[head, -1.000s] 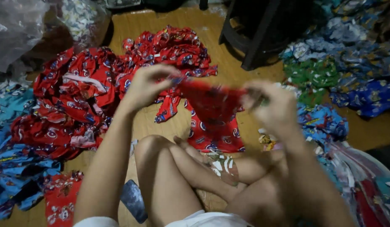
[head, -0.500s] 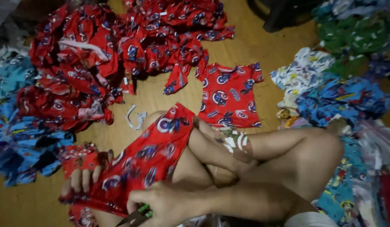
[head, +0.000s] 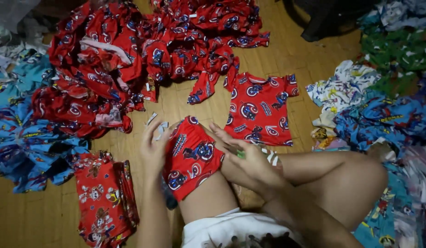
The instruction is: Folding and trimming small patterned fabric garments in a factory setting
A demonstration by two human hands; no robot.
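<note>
A small red printed garment lies draped over my left thigh. My left hand presses its left edge with the fingers spread. My right hand rests on its right edge, fingers extended, with something small and green under the palm. A red printed child's shirt lies flat on the wooden floor just beyond my knees.
A big heap of red printed clothes fills the upper left. A folded stack of red garments sits by my left side. Blue clothes lie at far left; white, green and blue clothes pile at right. Small white scraps lie on the floor.
The red garment was held up in both hands, then brought down across my lap. It now lies folded smaller on my thigh, with both hands flattening it.
</note>
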